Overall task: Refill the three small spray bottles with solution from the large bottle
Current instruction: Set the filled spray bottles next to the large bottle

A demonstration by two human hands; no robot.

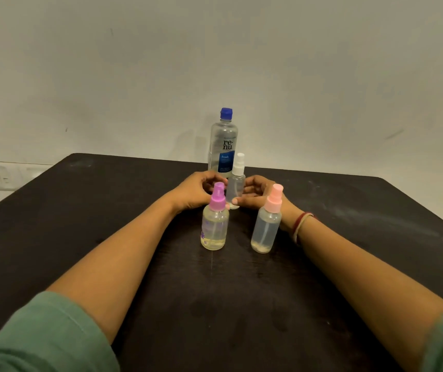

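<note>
Three small spray bottles on dark table: purple-capped bottle and pink-capped bottle in front; white-capped bottle behind, base pinched by right hand; left hand curled beside it, contact hidden by purple cap; one large bottle at rear.

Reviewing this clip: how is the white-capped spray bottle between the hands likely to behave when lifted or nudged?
The white-capped spray bottle looks nearly empty, so probably very light. Tall and slim on a narrow base, it would likely tip if nudged sideways. Its clear plastic wall looks smooth, perhaps slippery in a loose grip.
</note>
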